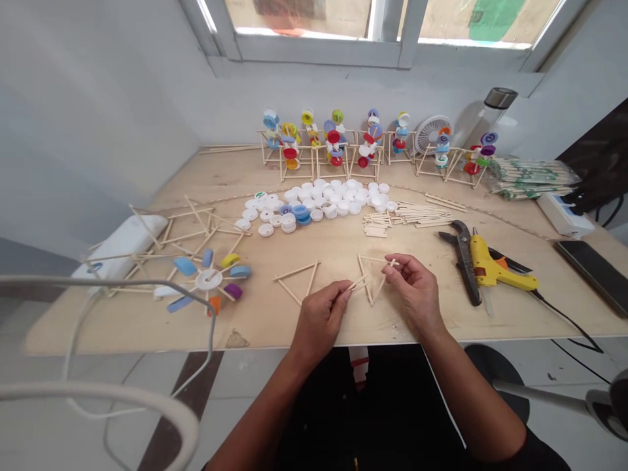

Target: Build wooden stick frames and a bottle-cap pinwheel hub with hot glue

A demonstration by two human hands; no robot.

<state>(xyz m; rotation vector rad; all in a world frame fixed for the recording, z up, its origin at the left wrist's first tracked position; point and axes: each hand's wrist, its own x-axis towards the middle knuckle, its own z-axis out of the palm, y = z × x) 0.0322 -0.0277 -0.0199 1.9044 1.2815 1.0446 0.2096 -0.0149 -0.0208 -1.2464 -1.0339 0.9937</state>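
left hand (pixel 321 324) pinching stick (pixel 358 283), right hand (pixel 411 291) triangle (pixel 369 280)

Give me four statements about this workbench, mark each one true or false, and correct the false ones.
The left hand and the right hand each pinch a thin wooden stick. True.

The yellow glue gun lies to the left of both hands. False: it lies to their right, beside a pair of pliers.

A stick triangle lies on the plywood tabletop just under the right hand. True.

Both hands are touching the white bottle caps. False: the caps lie in a spread farther back, apart from both hands.
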